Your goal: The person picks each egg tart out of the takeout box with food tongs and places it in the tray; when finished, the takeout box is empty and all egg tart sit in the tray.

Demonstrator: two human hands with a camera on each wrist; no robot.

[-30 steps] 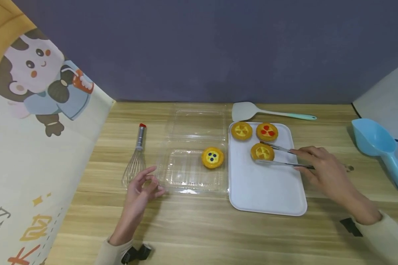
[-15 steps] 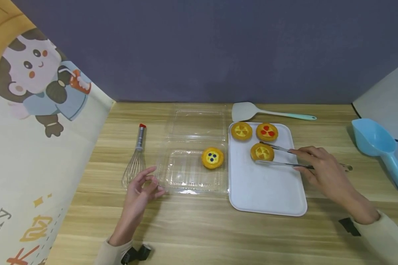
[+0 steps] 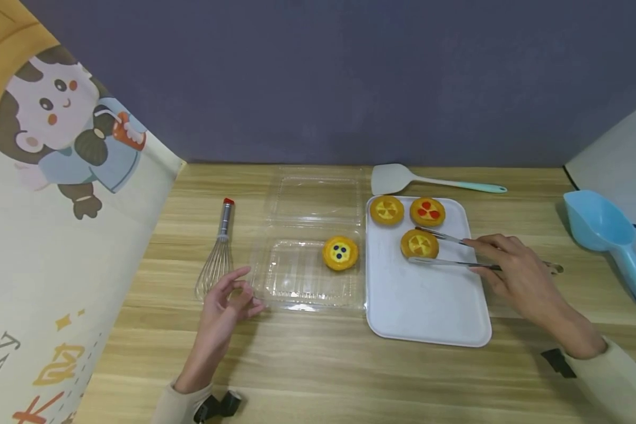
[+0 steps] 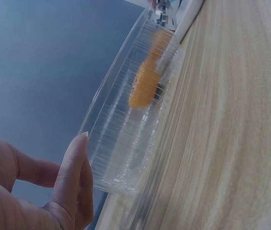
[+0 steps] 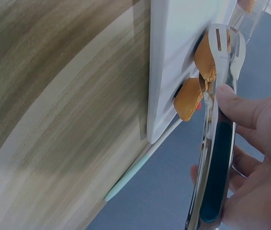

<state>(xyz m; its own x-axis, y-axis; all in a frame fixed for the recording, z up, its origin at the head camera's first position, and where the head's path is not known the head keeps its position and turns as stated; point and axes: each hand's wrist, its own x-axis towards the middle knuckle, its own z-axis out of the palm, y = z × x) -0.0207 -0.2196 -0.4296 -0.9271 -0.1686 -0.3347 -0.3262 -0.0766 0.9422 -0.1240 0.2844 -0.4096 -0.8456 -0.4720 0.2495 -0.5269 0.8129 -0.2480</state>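
My right hand [image 3: 516, 277] holds metal tongs [image 3: 445, 261], their tips on either side of a tart with yellow wedge topping [image 3: 420, 242] on the white tray [image 3: 429, 312]. In the right wrist view, the thumb presses the upper arm of the tongs, which has a dark green grip [image 5: 217, 177]. My left hand [image 3: 228, 306] pinches the left front edge of an opened clear plastic container [image 3: 297, 282]. One tart with blue dots [image 3: 340, 253] sits in the container's right half. In the left wrist view, thumb and fingers [image 4: 70, 167] meet at its rim.
Another wedge-topped tart [image 3: 386, 210] and a red-topped tart [image 3: 427, 211] lie at the tray's back. A spatula [image 3: 394, 178] lies behind the tray. A whisk [image 3: 218, 253] is left of the container. A blue scoop [image 3: 599, 221] stands far right, beside the wall.
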